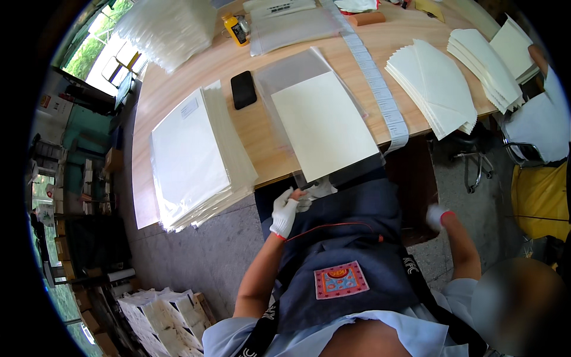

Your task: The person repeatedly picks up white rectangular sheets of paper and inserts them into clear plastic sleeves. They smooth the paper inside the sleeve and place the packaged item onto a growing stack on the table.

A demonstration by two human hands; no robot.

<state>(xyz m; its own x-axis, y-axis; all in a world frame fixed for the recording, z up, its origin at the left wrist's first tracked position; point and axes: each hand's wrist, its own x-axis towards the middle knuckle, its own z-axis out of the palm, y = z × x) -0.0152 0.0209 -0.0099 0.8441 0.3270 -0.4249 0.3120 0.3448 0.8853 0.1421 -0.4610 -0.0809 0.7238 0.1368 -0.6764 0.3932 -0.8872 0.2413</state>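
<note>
My left hand, in a white knit glove with a bare fingertip showing, is at the table's front edge, below the near corner of a cream paper sheet. Its fingers are bent closed beside a crumpled whitish piece; what they grip is too small to make out. The cream sheet lies over clear plastic sleeves, its near end reaching past the table edge above my lap. My right hand, in a white glove with a red cuff, is off to the right, away from the table. Motion smears its fingers.
Left of the sheet stand a stack of bagged sheets and a black phone. A label strip runs along its right. Cream paper stacks lie farther right, near another person's sleeve. A yellow bottle stands behind.
</note>
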